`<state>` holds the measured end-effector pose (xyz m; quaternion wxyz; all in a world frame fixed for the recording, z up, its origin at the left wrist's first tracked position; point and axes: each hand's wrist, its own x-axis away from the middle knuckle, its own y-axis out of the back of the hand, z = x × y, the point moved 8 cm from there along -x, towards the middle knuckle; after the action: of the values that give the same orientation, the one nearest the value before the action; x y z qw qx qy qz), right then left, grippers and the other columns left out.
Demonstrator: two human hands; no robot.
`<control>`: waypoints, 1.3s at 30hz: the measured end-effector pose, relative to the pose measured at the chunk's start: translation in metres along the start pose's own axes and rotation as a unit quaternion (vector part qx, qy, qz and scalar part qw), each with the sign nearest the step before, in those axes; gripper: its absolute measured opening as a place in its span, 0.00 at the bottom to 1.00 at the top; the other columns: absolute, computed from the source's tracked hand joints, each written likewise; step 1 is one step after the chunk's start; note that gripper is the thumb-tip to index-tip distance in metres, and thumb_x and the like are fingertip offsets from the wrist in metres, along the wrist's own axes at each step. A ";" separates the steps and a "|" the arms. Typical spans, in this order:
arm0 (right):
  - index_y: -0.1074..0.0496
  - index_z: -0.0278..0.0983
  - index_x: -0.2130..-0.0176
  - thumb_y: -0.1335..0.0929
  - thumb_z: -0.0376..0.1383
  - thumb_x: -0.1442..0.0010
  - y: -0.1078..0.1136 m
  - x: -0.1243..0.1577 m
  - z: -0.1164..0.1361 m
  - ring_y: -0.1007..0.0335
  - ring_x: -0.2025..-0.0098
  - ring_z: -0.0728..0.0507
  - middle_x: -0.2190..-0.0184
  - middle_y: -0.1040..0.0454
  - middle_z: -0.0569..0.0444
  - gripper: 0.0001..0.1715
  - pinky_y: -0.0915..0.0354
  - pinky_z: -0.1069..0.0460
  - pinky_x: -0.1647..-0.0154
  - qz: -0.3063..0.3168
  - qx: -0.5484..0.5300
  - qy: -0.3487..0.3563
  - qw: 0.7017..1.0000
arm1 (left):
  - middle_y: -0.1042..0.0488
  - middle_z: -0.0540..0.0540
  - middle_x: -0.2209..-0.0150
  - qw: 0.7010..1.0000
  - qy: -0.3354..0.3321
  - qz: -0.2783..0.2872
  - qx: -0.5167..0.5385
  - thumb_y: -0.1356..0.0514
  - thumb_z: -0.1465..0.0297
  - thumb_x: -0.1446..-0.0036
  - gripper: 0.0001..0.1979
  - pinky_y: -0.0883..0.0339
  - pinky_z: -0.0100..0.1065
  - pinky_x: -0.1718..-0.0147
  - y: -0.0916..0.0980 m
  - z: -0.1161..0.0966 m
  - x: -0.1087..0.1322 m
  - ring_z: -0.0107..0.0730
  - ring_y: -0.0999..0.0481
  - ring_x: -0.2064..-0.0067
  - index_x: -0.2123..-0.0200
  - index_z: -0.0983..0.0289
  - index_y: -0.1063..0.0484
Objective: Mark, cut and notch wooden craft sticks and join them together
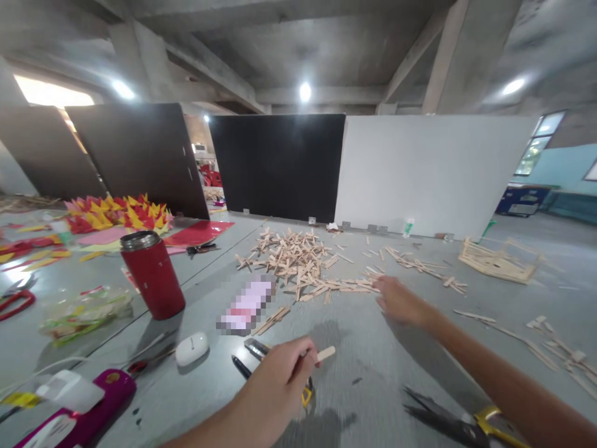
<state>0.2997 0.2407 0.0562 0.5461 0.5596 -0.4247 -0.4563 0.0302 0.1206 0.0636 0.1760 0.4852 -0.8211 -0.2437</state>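
Observation:
My left hand (280,373) is low in the middle of the view, fingers pinched round a short wooden craft stick (325,354) whose rounded end pokes out to the right. My right hand (396,300) stretches forward across the grey table (354,348) to the edge of a heap of wooden sticks (298,261). Its fingers are smeared by motion, so I cannot tell whether they grip anything. A pen (241,367) and a yellow-handled tool (306,393) lie just under my left hand.
A red metal tumbler (152,274) stands at the left, with a white mouse (191,348) and a magenta case (88,404) nearer me. Black scissors with yellow handles (457,420) lie bottom right. A stick frame (497,261) sits far right. Coloured paper shapes (116,214) fill the far left.

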 end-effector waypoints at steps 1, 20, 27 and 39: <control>0.25 0.37 0.42 0.28 0.40 0.28 -0.001 -0.017 0.006 0.24 0.43 0.35 0.40 0.24 0.45 0.18 0.27 0.35 0.43 0.008 0.008 0.015 1.000 | 0.37 0.47 0.73 1.000 -0.001 0.008 0.004 0.54 0.59 0.27 0.18 0.47 0.33 0.70 -0.005 0.002 0.001 0.34 0.36 0.70 0.67 0.60 0.34; 0.26 0.35 0.41 0.27 0.40 0.29 -0.016 -0.145 0.038 0.23 0.46 0.36 0.41 0.24 0.43 0.21 0.25 0.38 0.46 0.025 -0.008 0.022 0.999 | 0.32 0.51 0.75 0.991 0.081 -0.086 -0.068 0.56 0.63 0.27 0.17 0.50 0.36 0.68 0.014 0.026 0.003 0.39 0.31 0.70 0.70 0.57 0.39; 0.26 0.36 0.42 0.28 0.42 0.28 -0.002 -0.131 0.009 0.21 0.49 0.36 0.43 0.23 0.47 0.20 0.23 0.39 0.49 0.030 -0.193 -0.080 0.977 | 0.30 0.52 0.74 0.990 0.084 -0.090 -0.069 0.58 0.59 0.26 0.20 0.47 0.37 0.67 0.019 0.025 0.003 0.42 0.28 0.68 0.70 0.57 0.39; 0.25 0.36 0.44 0.28 0.41 0.28 0.018 -0.104 0.020 0.20 0.52 0.39 0.46 0.22 0.47 0.16 0.22 0.41 0.52 0.030 -0.486 -0.093 0.868 | 0.31 0.52 0.73 0.991 0.089 -0.081 -0.057 0.60 0.57 0.26 0.21 0.47 0.38 0.66 0.018 0.027 0.001 0.43 0.28 0.67 0.69 0.57 0.39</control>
<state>0.2570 0.3370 0.0794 0.7206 0.1653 -0.2141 -0.6384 0.0032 0.1336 0.0513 0.2553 0.5590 -0.7449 -0.2599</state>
